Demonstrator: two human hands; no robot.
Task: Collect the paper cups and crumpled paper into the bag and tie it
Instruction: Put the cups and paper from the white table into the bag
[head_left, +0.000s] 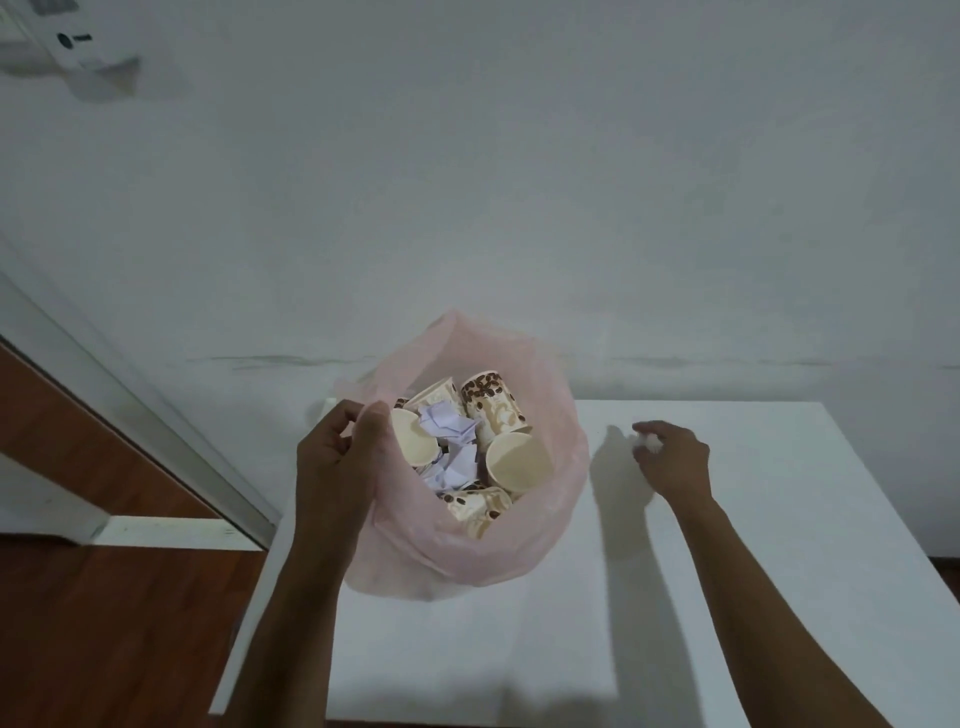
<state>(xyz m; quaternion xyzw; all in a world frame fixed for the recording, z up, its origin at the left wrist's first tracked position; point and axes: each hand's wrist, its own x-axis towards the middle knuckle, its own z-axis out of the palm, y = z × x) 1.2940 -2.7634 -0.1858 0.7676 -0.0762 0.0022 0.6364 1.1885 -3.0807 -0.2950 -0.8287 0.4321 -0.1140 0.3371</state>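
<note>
A pink plastic bag (550, 415) sits open on the white counter (779, 571), near its back left corner and close to the wall (519, 182). Inside the bag lie several paper cups (491, 402) printed with coffee beans, some upright and some tipped on their sides, one showing its pale inside to the camera. Between the cups sit pieces of crumpled white paper (447, 426).

The left hand (337, 457) holds the bag's left rim, with the thumb and fingers (376, 421) pinching the thin plastic and keeping the mouth open. The right hand (672, 457) is over the counter to the right of the bag, apart from it. Its fingers are curled around a small wad of crumpled white paper (649, 441), which shows between the fingertips. Whether the wad is off the counter or touching it cannot be told.

Both forearms reach in from the bottom edge. To the left of the counter lies a brown wooden floor (104, 623) with a white door frame (130, 405) beside it.
</note>
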